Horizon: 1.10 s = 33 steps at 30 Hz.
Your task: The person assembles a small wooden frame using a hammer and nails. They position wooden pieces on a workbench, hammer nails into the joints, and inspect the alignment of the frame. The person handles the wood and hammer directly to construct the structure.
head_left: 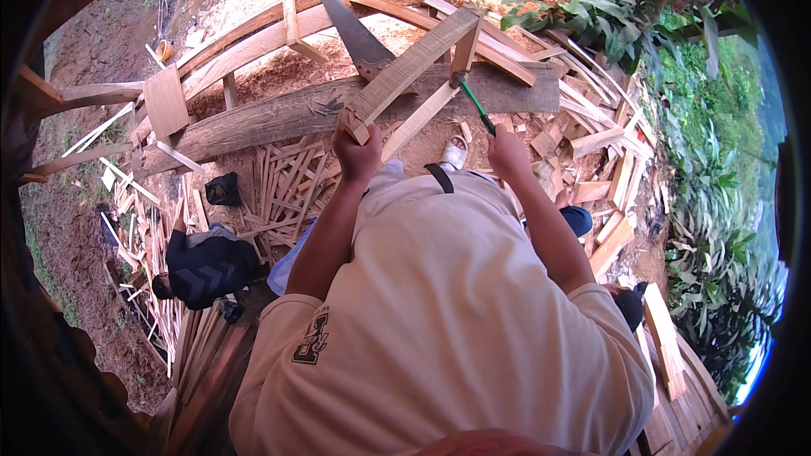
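My left hand grips the near end of a pale wooden plank that slants up to the right across a big dark beam. My right hand holds a hammer with a green handle, its head resting near the plank and a second thin slat. A hand saw lies across the beam just behind the plank. My beige shirt fills the lower middle of the view.
Offcuts and slats litter the sawdust-covered ground. Long curved planks lie beyond the beam. Another person in dark clothes crouches at the left among stacked strips. Green plants border the right side.
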### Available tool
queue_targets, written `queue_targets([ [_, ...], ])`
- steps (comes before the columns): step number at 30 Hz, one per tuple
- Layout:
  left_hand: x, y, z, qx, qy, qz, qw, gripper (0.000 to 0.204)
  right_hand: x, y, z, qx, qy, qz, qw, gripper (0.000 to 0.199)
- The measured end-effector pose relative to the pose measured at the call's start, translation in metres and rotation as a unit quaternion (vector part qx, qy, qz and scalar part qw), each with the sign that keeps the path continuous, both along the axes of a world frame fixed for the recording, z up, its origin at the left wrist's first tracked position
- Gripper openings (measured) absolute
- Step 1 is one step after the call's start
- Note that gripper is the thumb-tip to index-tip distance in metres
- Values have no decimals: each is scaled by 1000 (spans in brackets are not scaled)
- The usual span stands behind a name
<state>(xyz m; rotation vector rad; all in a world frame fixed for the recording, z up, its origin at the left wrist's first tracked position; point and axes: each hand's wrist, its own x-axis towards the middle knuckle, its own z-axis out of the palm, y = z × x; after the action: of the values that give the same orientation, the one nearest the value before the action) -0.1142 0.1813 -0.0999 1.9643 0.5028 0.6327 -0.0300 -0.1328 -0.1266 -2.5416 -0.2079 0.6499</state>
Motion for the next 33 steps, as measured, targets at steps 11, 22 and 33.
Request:
queue_targets([
  [11, -2, -6, 14, 32, -12, -6, 999, 5, 3, -3, -4, 26, -29, -12, 999, 25],
  [22, -2, 1, 4, 17, 17, 29, 999, 7, 14, 4, 4, 36, -11, 1, 999, 25],
  [33, 1, 28, -22, -11, 61, 41, 997, 11, -10, -23, 12, 15, -6, 30, 999, 24],
])
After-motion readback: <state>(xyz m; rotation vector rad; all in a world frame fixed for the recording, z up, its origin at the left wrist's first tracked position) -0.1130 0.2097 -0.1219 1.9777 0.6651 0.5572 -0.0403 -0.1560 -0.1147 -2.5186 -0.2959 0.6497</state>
